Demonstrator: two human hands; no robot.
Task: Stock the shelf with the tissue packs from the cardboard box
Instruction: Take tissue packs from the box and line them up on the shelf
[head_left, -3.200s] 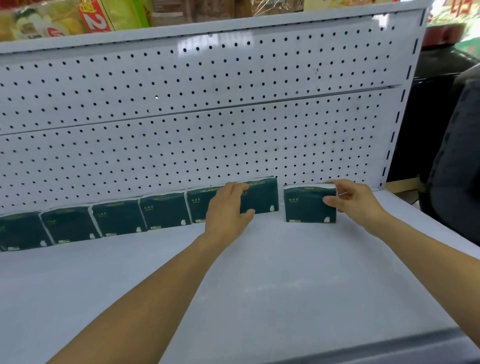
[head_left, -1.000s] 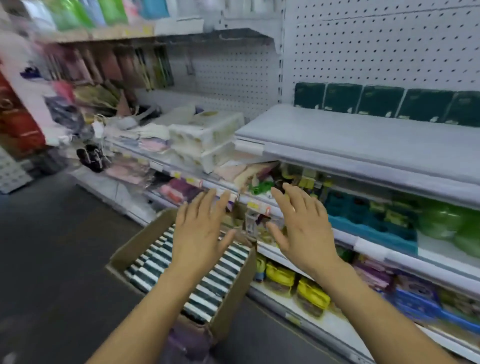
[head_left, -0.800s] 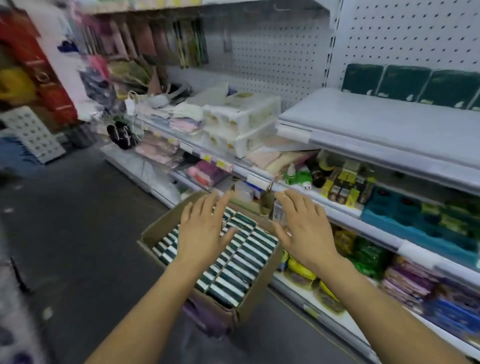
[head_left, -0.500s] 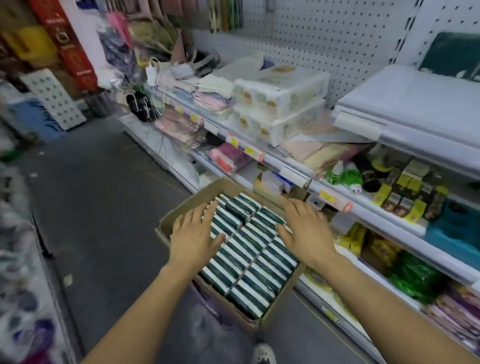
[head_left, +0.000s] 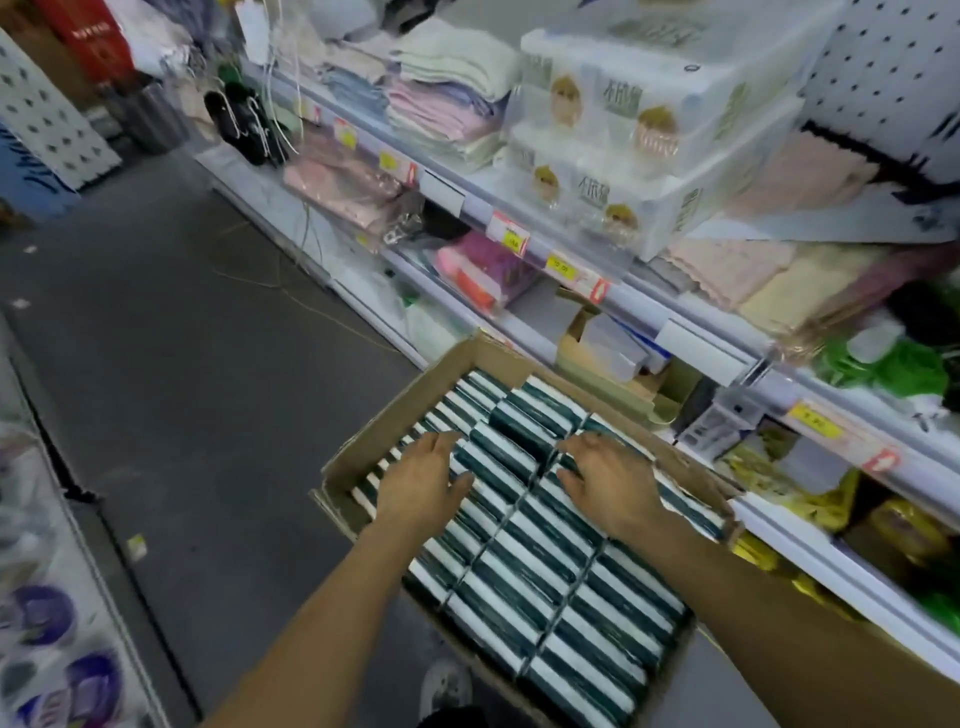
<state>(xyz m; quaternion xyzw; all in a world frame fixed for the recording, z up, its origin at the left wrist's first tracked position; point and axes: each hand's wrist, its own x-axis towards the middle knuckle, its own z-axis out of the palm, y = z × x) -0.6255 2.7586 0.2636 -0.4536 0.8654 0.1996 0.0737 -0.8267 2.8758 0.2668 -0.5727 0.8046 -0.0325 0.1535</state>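
Observation:
An open cardboard box (head_left: 363, 452) stands low beside the shelving, packed with several rows of dark green and white tissue packs (head_left: 550, 561) set on edge. My left hand (head_left: 421, 488) lies flat on the packs at the box's left side, fingers spread and straight. My right hand (head_left: 613, 483) rests on the packs toward the middle, its fingertips bent down into the row. Neither hand has a pack lifted. The stocked shelf is out of view.
Store shelving (head_left: 691, 338) with price tags runs along the right, holding towels, large white tissue bundles (head_left: 623, 135) and small goods. Grey floor (head_left: 171, 364) opens to the left. A white rack edge (head_left: 62, 571) stands at the near left.
I have turned from the shelf down toward the box. Both hands came down from the air onto the packs, and the right fingertips now dip into a row.

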